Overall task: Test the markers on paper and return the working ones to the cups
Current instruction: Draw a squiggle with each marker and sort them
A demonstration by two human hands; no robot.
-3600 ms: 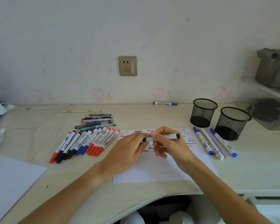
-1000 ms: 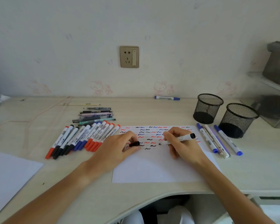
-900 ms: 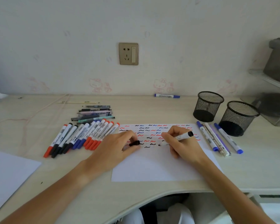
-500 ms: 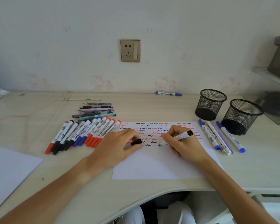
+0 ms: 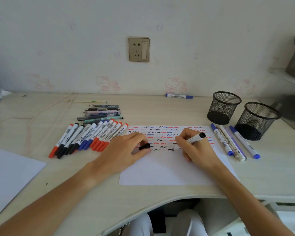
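- White paper (image 5: 169, 169) lies on the desk (image 5: 143, 108) in front of me, its far half covered in rows of short red, blue and black squiggles.
- My right hand (image 5: 196, 150) grips a white marker (image 5: 192, 139) in a writing hold, black end up and tip down on the sheet at the nearest row of marks; I think the tip touches the paper, but the fingers partly hide it.
- My left hand (image 5: 124, 150) rests on the paper's left edge, fingers curled round a small black cap (image 5: 144, 146).
- Just left of the sheet lies a fanned row of markers (image 5: 89, 138) with red, black and blue caps, side by side on the desk.
- Behind that row sits a small pile of thinner pens (image 5: 102, 113).
- To the right of the paper lie a few more pens (image 5: 233, 142), blue-capped and pale, side by side.
- Two black mesh cups (image 5: 224, 107) stand upright beyond them, near each other; I see no markers inside.
- One blue marker (image 5: 179, 96) lies alone against the wall (image 5: 75, 40), below a socket (image 5: 139, 49).
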